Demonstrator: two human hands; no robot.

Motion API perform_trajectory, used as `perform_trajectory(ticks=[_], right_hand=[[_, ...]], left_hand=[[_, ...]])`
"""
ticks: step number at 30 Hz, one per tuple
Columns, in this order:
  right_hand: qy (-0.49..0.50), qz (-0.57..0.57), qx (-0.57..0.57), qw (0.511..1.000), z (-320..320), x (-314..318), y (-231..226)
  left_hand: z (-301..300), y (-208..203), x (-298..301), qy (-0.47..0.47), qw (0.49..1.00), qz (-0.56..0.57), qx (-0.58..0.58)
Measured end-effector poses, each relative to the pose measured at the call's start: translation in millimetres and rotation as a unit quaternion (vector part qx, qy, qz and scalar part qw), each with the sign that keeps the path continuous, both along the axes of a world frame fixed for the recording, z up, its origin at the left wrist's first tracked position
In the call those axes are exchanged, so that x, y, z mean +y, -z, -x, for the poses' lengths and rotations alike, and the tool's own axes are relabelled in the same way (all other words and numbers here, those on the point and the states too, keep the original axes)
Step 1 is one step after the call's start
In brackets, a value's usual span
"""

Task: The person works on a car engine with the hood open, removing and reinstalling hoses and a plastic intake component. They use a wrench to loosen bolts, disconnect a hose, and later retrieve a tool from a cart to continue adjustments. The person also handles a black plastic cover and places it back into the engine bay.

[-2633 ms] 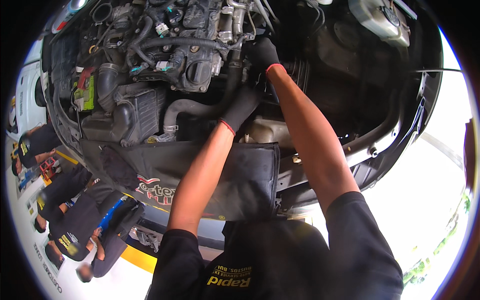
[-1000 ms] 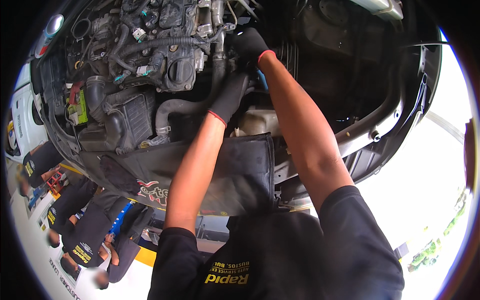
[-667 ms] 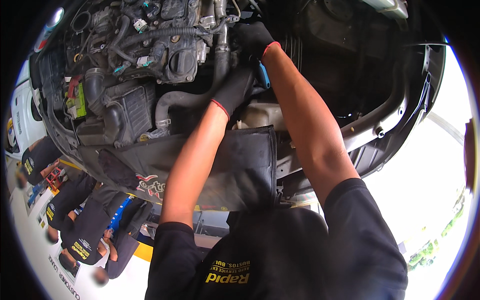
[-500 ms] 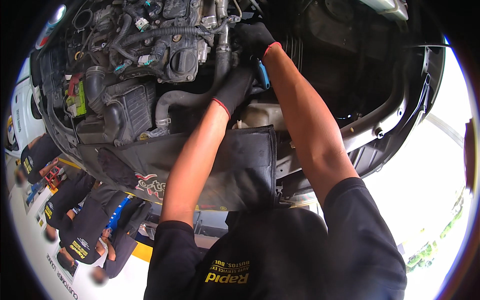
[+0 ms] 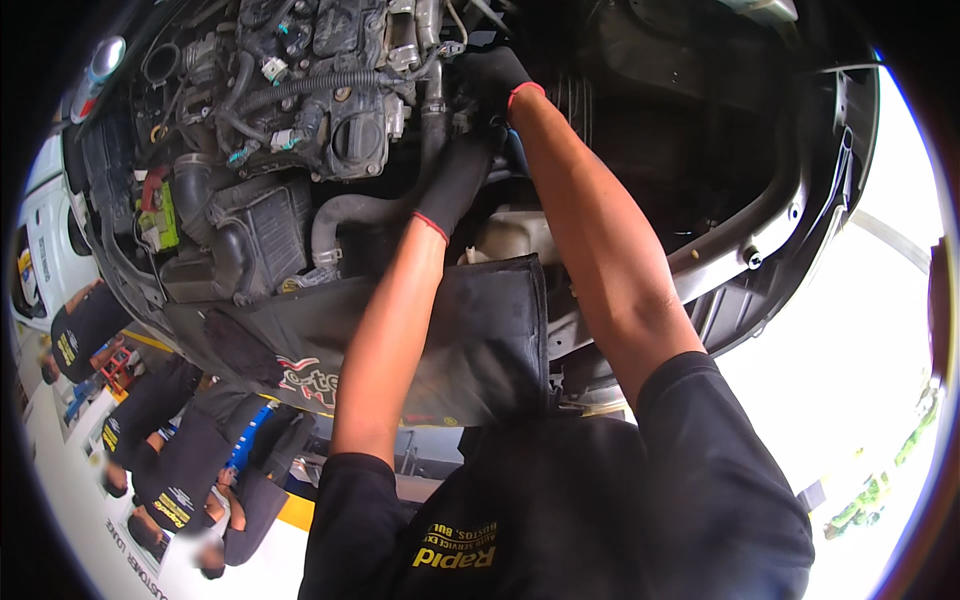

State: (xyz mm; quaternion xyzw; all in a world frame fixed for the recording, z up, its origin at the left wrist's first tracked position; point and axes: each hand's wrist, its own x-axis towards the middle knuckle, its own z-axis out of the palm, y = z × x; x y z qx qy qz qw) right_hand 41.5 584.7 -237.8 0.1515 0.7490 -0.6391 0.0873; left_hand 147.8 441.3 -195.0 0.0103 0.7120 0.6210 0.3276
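Both my hands wear black gloves with red cuffs and reach deep into an open engine bay. My left hand (image 5: 462, 170) is beside the metal pipe and the black rubber hose, its fingertips lost in shadow. Farther in, my right hand (image 5: 492, 78) bends down to the right of the engine (image 5: 345, 125), near the upper pipe (image 5: 434, 95). Its fingers are hidden too. A blue object (image 5: 515, 150), mostly covered, shows between my left hand and my right forearm; I cannot make out its kind or whether a hand grips it. A curved coolant hose (image 5: 360, 210) runs below my left wrist.
A black fender cover (image 5: 450, 325) drapes over the car's front edge beneath my forearms. Close by are a pale plastic reservoir (image 5: 515, 235), an air filter box (image 5: 270, 230) and the metal front crossmember (image 5: 740, 235). Several people in dark shirts (image 5: 175, 470) are at the lower left.
The view has shifted slightly. My left hand has moved up closer to my right hand, and the light blue object between my arms is now more covered.
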Motion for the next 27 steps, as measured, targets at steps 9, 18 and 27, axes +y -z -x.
perform_trajectory(ticks=[9, 18, 27], right_hand=[[0.065, 0.015, -0.050, 0.997, -2, 13, -34], [-0.169, -0.262, 0.217, 0.925, -43, 36, -152], [-0.254, -0.306, 0.238, 0.886, -18, 53, -25]], left_hand=[[12, 11, -12, 0.257, 0.663, 0.298, 0.637], [-27, -113, -2, -0.008, 0.999, -0.023, 0.028], [-167, -182, -56, -0.054, 0.912, 0.125, 0.387]])
